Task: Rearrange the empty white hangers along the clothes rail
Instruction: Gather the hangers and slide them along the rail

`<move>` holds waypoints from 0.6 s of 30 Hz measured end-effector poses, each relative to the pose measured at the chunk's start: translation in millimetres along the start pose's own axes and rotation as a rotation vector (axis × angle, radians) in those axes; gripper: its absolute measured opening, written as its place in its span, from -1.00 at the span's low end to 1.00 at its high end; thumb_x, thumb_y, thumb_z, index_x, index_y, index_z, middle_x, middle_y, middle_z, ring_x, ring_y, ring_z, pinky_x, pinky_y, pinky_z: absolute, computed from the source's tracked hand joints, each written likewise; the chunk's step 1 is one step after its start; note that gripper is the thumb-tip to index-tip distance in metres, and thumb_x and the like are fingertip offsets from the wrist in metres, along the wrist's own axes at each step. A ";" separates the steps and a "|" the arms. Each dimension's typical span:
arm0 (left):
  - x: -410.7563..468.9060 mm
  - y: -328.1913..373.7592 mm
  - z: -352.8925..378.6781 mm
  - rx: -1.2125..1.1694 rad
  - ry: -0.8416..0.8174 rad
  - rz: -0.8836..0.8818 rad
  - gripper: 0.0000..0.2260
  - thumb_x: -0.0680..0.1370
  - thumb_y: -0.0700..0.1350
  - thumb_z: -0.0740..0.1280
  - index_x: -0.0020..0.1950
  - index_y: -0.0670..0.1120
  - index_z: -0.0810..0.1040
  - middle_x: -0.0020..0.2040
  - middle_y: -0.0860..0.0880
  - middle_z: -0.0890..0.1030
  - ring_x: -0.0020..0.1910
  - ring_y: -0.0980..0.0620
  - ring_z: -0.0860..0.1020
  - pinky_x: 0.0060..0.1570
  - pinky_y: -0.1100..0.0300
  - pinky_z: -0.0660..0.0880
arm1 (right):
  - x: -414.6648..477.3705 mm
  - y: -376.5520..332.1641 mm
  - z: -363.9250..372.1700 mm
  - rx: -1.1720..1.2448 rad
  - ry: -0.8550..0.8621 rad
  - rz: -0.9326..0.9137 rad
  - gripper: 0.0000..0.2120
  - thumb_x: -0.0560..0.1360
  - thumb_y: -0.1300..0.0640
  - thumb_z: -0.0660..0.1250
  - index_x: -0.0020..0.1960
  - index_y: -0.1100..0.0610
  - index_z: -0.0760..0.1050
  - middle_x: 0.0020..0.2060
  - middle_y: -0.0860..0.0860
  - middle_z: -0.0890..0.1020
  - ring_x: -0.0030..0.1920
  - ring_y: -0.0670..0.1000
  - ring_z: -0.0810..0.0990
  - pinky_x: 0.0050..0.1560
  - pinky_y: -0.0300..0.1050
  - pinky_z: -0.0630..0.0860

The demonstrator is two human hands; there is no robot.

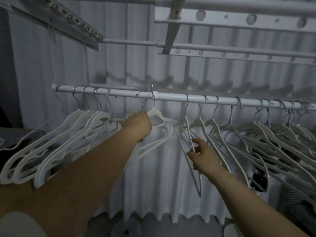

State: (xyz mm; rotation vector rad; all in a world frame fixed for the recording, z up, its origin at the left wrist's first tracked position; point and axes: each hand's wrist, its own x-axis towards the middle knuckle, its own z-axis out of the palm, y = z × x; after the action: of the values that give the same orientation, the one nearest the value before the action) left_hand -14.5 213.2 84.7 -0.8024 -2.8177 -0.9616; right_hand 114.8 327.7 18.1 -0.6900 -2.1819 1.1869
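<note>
Under the rail (171,97), left hand (139,124) apparently grips hanger (154,115).

**One head-worn wide-angle view, facing the clothes rail (179,97) from close by.**

The camera sits at the person's head and looks forward and a little down. The rail crosses mid-frame from left of centre to the right edge, bowed by the lens. An overhead rack (239,19) fills the top and the floor (153,226) shows at the bottom. Both forearms rise from the lower edge. The view is near enough that the left hand (139,124) and right hand (200,156) hold white hangers (157,117) near the centre of the frame.
</note>
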 end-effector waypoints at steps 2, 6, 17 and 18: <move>5.6 -1.4 7.4 0.005 0.006 0.007 -0.71 0.52 -0.37 0.05 0.19 -0.32 0.42 0.06 -0.31 0.57 0.07 -0.23 0.58 0.04 -0.01 0.53 | -0.1 0.3 -3.7 0.005 -0.025 0.014 -0.55 0.53 0.30 0.15 0.40 0.16 0.22 -0.32 -0.05 0.42 -0.42 -0.06 0.39 -0.41 -0.24 0.36; 9.3 -4.0 16.6 0.005 -0.017 0.011 -0.77 0.54 -0.33 0.07 0.10 -0.31 0.45 -0.29 -0.24 0.53 -0.03 -0.23 0.61 -0.08 0.03 0.52 | -1.9 -0.2 -8.1 0.005 -0.069 0.024 -0.52 0.55 0.27 0.14 0.44 0.10 0.15 -0.30 -0.07 0.42 -0.43 -0.07 0.39 -0.52 -0.34 0.35; -1.4 -39.2 6.8 0.324 0.370 0.279 -0.63 0.53 0.02 0.21 0.29 -0.12 0.40 0.28 -0.14 0.44 0.28 -0.13 0.34 0.19 0.08 0.29 | 10.9 -3.6 1.8 -0.013 0.000 -0.014 -0.49 0.54 0.29 0.14 0.46 0.14 0.10 -0.33 -0.03 0.38 -0.41 -0.01 0.40 -0.45 -0.22 0.37; -2.9 -47.5 7.9 0.310 0.308 0.248 -0.57 0.51 0.03 0.25 0.32 -0.10 0.34 0.31 -0.14 0.40 0.29 -0.14 0.34 0.22 0.06 0.30 | 12.3 -2.7 3.0 -0.020 0.016 -0.021 -0.49 0.54 0.29 0.14 0.45 0.15 0.11 -0.34 -0.02 0.37 -0.40 -0.01 0.39 -0.42 -0.20 0.35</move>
State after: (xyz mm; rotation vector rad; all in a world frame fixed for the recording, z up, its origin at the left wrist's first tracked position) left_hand -34.6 184.7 51.4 -0.8517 -2.4462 -0.5402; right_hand 103.5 332.8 21.9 -0.6810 -2.1853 1.1457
